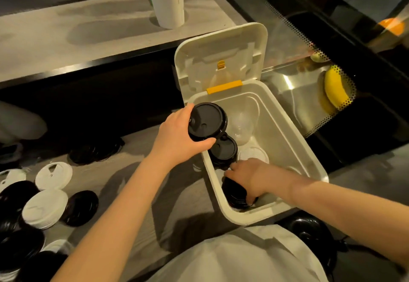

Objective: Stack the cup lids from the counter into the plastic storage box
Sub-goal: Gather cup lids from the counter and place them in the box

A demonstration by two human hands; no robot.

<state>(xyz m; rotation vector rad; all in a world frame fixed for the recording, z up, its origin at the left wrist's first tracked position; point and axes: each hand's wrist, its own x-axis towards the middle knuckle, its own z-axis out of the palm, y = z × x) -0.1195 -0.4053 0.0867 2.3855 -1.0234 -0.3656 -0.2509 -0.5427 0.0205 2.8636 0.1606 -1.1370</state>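
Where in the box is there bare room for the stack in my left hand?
Bare floor runs along the box's right wall, beside the white lids and clear lids. The left side is crowded: clear lids far, a black stack midway, and your right hand gripping a second stack at the near end.

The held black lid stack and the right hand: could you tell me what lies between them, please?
In the head view, a second black lid stack stands between the held stack and the right hand, which grips a third stack.
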